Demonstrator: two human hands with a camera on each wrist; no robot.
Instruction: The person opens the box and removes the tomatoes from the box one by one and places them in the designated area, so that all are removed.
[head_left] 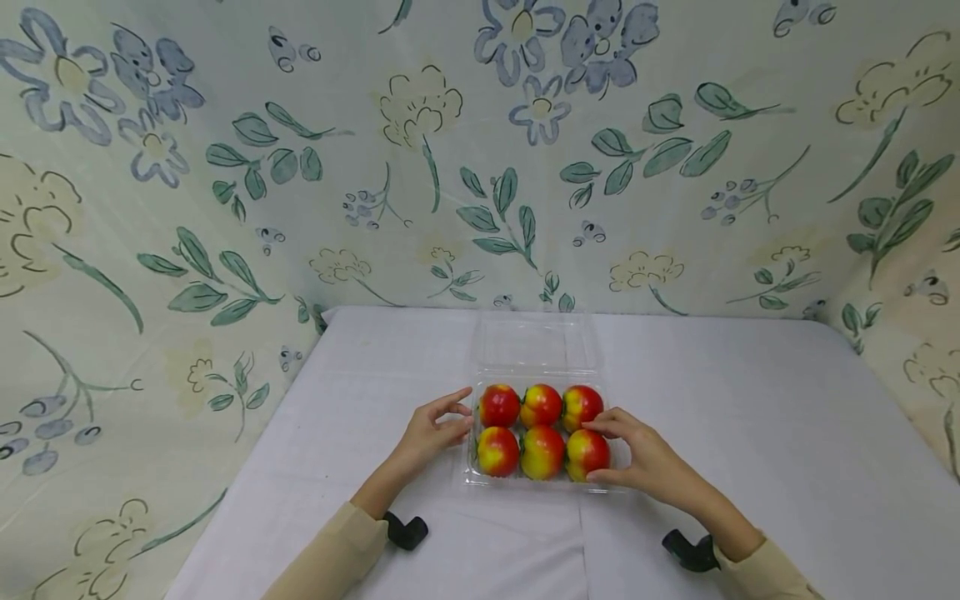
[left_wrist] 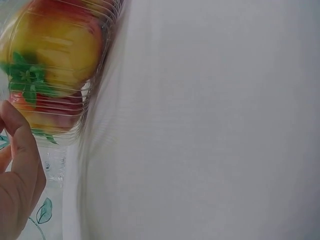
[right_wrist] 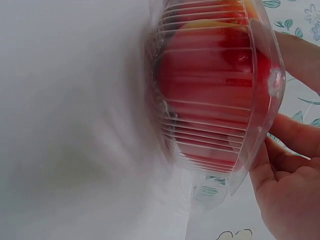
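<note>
A clear plastic clamshell box (head_left: 538, 483) lies with its lid (head_left: 536, 343) folded back. Inside are two rows of three glossy red-and-yellow fruits, among them the front middle fruit (head_left: 542, 452). My right hand (head_left: 648, 458) reaches over the right wall, thumb and fingers on opposite sides of the front right fruit (head_left: 587, 455). In the right wrist view, the ribbed box wall (right_wrist: 207, 95) covers part of those fingers. At the left wall, my left hand (head_left: 431, 429) has loosely bent fingers close to the rim and holds nothing. Green leaves (left_wrist: 27, 77) show on a fruit in the left wrist view.
A white cloth (head_left: 375, 350) covers the table. Behind and beside it hangs a floral curtain (head_left: 420, 183). Black straps or mounts, one being the left black piece (head_left: 407, 532), sit at both wrists.
</note>
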